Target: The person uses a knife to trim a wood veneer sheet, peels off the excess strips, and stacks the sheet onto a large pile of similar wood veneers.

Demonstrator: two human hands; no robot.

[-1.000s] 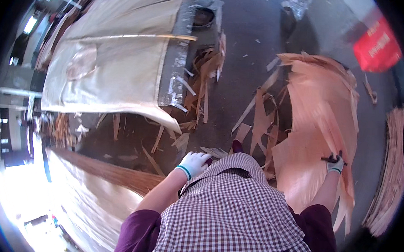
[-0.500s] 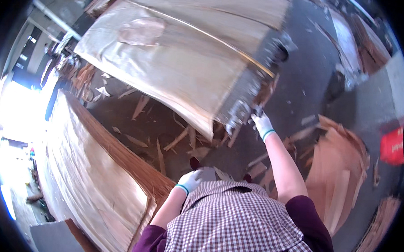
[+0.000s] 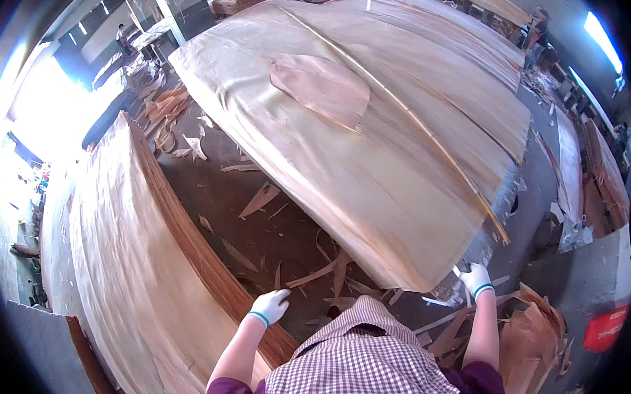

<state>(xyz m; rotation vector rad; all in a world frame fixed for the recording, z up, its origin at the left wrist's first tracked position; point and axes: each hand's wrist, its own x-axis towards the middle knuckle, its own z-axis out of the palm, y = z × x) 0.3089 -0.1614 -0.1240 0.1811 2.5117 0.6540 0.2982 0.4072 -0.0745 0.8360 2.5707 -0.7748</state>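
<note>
My left hand [image 3: 270, 306], in a white glove with a teal cuff, hovers beside the inner edge of a stack of wood veneer [image 3: 137, 252] on my left. Its fingers look slightly apart, and nothing shows in them. At the near right corner of a wide pile of pale veneer sheets [image 3: 372, 192] is my gloved right hand [image 3: 477, 279]. Its fingers are bent around something small that I cannot make out, next to crumpled clear plastic film [image 3: 459, 291]. On the pile rest a long thin wooden stick [image 3: 410, 117] and a pinkish oval veneer patch [image 3: 320, 88].
Veneer scraps [image 3: 262, 198] litter the dark floor between the two stacks. Broken veneer pieces [image 3: 531, 333] lie at my right, near a red object [image 3: 605, 328]. Further veneer stacks [image 3: 605, 174] stand far right. A person [image 3: 537, 38] is in the right background, another [image 3: 122, 37] far left.
My view has shifted, showing more of the big pile. My left hand has risen away from my apron toward the left stack. My right hand remains by the pile's near corner.
</note>
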